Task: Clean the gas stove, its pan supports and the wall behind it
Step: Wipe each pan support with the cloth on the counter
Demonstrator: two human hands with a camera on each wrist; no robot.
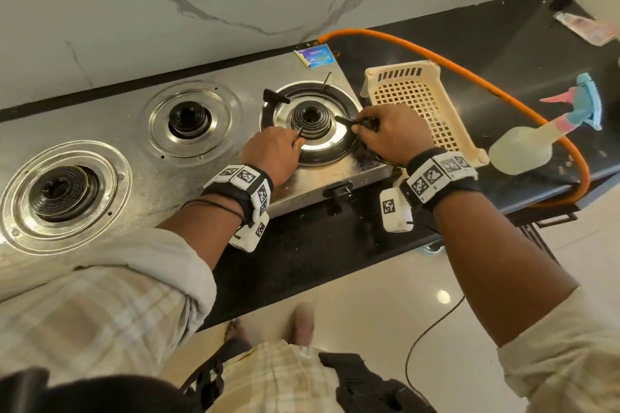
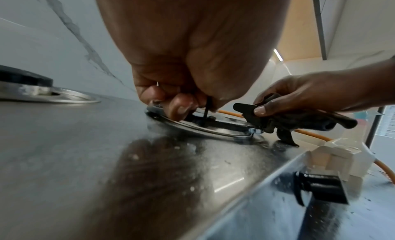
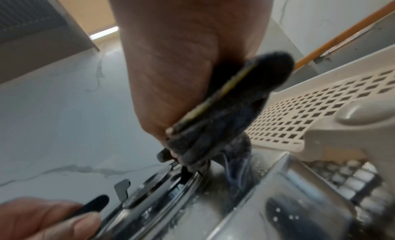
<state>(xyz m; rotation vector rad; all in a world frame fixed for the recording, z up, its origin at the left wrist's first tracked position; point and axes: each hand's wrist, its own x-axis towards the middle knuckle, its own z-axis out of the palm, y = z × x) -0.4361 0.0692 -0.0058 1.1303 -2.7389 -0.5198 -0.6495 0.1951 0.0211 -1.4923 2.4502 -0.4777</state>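
The pan support (image 1: 310, 100) sits ringed around the right-hand burner (image 1: 310, 117) of the gas stove (image 1: 134, 151), its prongs pointing in toward that burner. The left hand (image 1: 273, 152) pinches the prong on the burner's near-left side; the right hand (image 1: 391, 131), its fingers (image 2: 259, 110) curled round a dark scrubbing pad (image 3: 224, 118), presses it on the prong to the burner's right. I judge the rub should follow that prong's length, toward the burner.
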